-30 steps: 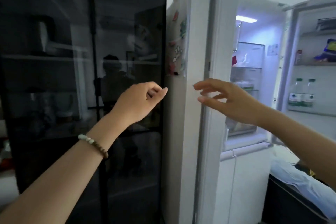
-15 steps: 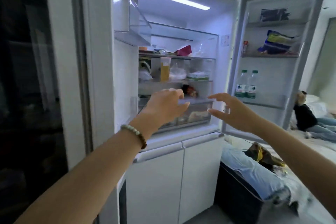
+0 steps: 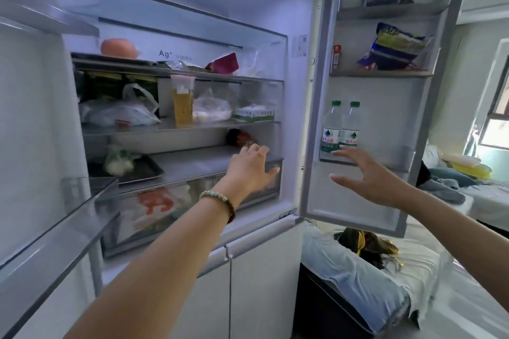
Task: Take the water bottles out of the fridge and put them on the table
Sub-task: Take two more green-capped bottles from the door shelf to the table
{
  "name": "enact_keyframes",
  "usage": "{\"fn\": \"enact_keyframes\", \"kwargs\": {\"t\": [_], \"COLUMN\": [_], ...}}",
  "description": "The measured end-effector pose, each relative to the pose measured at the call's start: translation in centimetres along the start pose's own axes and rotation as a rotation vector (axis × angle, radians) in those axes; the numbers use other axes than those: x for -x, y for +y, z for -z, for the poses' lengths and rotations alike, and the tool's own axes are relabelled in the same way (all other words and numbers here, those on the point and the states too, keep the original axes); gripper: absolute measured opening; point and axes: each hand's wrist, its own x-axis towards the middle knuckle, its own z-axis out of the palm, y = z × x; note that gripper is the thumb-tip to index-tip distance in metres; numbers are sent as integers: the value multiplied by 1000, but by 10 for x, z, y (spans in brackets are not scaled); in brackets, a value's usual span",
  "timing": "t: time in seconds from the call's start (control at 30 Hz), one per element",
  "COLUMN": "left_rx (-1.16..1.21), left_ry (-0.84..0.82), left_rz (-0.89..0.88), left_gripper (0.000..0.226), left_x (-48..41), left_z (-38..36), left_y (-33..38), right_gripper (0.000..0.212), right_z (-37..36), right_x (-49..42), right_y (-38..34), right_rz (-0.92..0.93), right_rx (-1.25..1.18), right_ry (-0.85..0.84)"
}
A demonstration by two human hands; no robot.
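Observation:
Two clear water bottles with green caps and green labels stand side by side in the lower rack of the open right fridge door: the left bottle and the right bottle. My right hand is spread open just below and in front of them, fingertips near the left bottle's base, holding nothing. With fingers apart and empty, my left hand, a bead bracelet on its wrist, reaches into the fridge body over the lower shelf.
The fridge shelves hold bags, a yellow juice jug, a tray and an orange round thing. The door's upper racks carry a blue-yellow snack bag. A black bin with a light liner stands below the door. A bed lies at right.
The view has swung from the dark glass cabinet to the open fridge and drawn closer. Both hands have moved forward, the right one up to the bottles in the door.

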Motion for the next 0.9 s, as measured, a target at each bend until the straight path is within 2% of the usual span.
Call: {"fn": "enact_keyframes", "kwargs": {"t": [0.2,0.4,0.63,0.8,0.9], "left_rx": [-5,22,252,561,755], "left_ry": [-17,-27,36,133,123], "left_rz": [-20,-71,-49,-23,-44], "left_gripper": [66,73,81,74,65], "left_x": [-105,-208,-324,-384,-407], "left_z": [-45,-96,-137,-150,-162], "left_y": [-1,27,81,112,121], "right_gripper": [62,63,72,73,56], "right_z": [-7,2,28,39,27], "right_x": [-74,-157,-251,-307,-329], "right_y": [75,167,269,301,314], "right_rz": [-35,-94,-54,-74,-99], "right_rx": [31,29,28,-278,-468], "right_ry": [61,121,142,214,251]}}
